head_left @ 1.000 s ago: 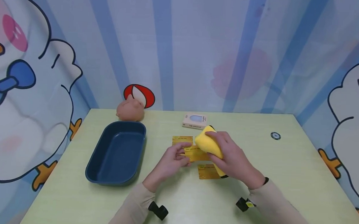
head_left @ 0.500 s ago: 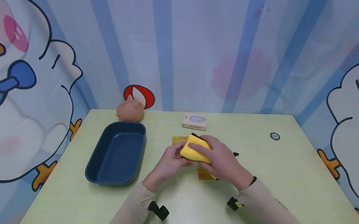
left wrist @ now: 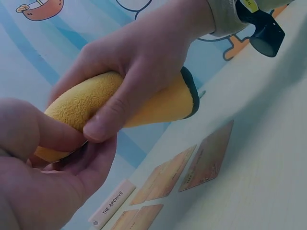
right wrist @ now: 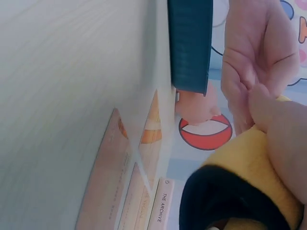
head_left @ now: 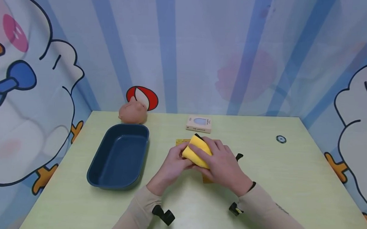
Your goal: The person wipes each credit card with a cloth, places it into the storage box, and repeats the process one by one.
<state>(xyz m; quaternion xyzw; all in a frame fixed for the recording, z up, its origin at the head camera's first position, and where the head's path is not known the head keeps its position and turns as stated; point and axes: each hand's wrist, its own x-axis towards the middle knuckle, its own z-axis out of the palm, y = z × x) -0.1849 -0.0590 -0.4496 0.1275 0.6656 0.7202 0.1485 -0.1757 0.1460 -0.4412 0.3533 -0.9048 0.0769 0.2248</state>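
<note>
A folded yellow cloth (head_left: 197, 151) with black edging is gripped by my right hand (head_left: 227, 166), above the middle of the table. My left hand (head_left: 172, 164) meets it from the left. In the left wrist view, its fingers pinch a thin dark-edged object (left wrist: 72, 156) against the cloth; most of that object is hidden, so its kind is unclear. Beneath the hands lie several gold cards, partly covered in the head view, where one card (head_left: 182, 141) shows behind them and another card (head_left: 207, 179) below. The left wrist view shows a card (left wrist: 208, 158) flat on the table.
To the left stands a deep blue tray (head_left: 92, 158), with a pink pig figure (head_left: 133, 112) behind it. A small box (head_left: 199, 124) marked "THE ARCHIVE" lies at the back. A round chip (head_left: 281, 139) rests far right on the pale table (head_left: 290, 185).
My right hand has moved left with the cloth, bringing it against the left hand's fingers. The left hand has stayed nearly in place, and the cloth now covers more of the cards.
</note>
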